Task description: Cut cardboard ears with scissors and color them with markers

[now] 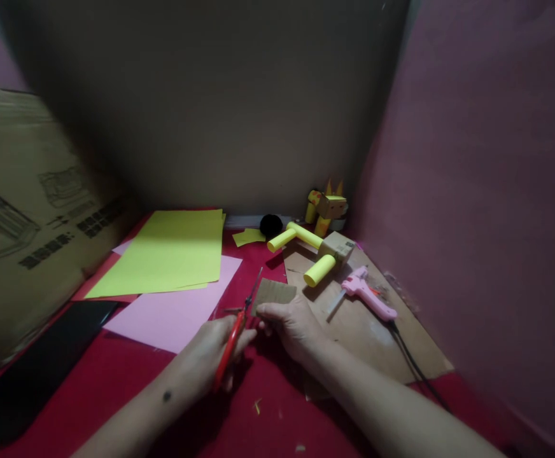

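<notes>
My left hand (223, 350) is wrapped round the handles of red scissors (230, 350). The blades are parted and point up and away, beside the left edge of a small brown cardboard piece (275, 292). My right hand (296, 327) pinches that piece at its near edge, thumb on top. Whether the blades touch the cardboard I cannot tell. Beyond my right hand, yellow paper tubes (319, 270) are joined to a small cardboard box (338, 247). A pink glue gun (366, 294) lies to the right on a cardboard sheet (377, 343).
Yellow sheets (172, 248) overlap pink paper (177, 318) at the left. A black flat object (43, 362) lies nearer. A yellow cardboard animal figure (330, 207) and a black round thing (271, 226) are at the back. A large carton (29, 210) stands left; a cord trails right.
</notes>
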A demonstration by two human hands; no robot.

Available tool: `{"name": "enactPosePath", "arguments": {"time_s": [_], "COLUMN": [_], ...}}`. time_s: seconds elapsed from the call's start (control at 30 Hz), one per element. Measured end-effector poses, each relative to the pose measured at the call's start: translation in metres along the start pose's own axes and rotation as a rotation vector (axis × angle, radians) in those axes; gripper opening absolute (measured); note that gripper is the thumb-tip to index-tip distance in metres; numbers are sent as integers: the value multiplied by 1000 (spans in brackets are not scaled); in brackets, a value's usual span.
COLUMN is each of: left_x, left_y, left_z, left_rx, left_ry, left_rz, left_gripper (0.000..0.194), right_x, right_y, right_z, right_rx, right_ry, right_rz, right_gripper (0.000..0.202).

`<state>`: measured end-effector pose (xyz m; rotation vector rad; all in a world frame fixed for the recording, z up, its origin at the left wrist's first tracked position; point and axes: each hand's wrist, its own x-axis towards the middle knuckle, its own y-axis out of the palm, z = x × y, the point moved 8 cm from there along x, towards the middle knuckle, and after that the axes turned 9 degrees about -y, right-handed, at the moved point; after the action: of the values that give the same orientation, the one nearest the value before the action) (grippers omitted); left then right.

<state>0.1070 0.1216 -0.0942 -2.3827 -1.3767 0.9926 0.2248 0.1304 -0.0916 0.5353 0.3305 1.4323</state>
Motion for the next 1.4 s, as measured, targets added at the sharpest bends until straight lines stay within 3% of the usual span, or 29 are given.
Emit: {"name": "enactPosePath", "arguments": {"time_s": [0.1,0.23,0.3,0.47,0.63,0.73,0.87,1.03,1.2,1.4], "left_x": [-1,-1,-2,-7,-11,-9,-5,-17,-24,-23], "left_y": [-5,-23,-29,-31,-40,-41,-34,-34,-27,-21], "left_z": [-6,-10,-11,-18,-17,-14,-4,-13,-18,-22], "left_rx": [-54,-226,-360,-490,-511,-414,-122,222,419,483], "left_ry": [24,22,19,87,123,111,33,166,170,121], "left_rz": [50,-108,-187,-239,-302,-281,-162,-203,-202,-191], "left_gripper": [38,35,35,32,29,26,27,17,18,23], "right_x": [2,3,1,-10,-11,-6,4,10,12,5], "right_y": [-7,-14,-12,7,3,-4,-16,-28,-24,-5], "right_z": [0,-1,-2,-2,-6,-3,22,45,43,33], "right_rx": [49,128,128,77,33,-18,-14,4,54,76], "right_ry": [35,91,110,102,150,146,-23,-130,-180,-162], "right_rz": [-56,-111,-81,150,151,84,-73,-186,-132,-36], "right_gripper": [10,12,12,15,29,25,18,15,12,18]}}
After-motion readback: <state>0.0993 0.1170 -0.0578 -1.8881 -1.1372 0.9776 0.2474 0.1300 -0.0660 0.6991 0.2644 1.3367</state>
